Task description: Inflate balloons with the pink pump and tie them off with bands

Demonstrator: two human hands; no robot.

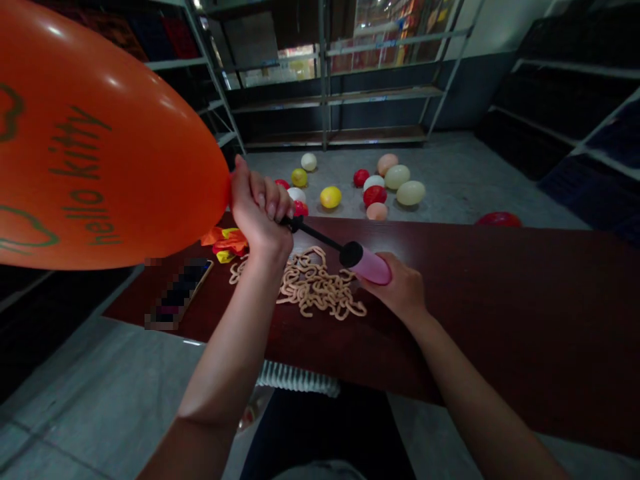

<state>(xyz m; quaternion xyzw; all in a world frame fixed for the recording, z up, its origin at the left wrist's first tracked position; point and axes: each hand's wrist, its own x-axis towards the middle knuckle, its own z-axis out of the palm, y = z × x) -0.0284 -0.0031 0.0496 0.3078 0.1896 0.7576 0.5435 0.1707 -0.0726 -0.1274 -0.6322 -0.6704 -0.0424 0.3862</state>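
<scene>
A large inflated orange balloon, printed with "hello kitty", fills the upper left. At its neck, my left hand is closed around the balloon's end and the black nozzle end of a hand pump. The neck itself is hidden by my fingers. My right hand grips the pink barrel of the balloon pump; its black rod shows between my two hands. Under them, a heap of tan curled strips lies on the dark red table. Limp orange and yellow balloons lie beside my left wrist.
A blurred phone lies near the table's left edge. Past the far edge, several inflated balloons rest on the floor in white, yellow, red and peach. Metal shelves stand behind them, with dark stacked goods on the right.
</scene>
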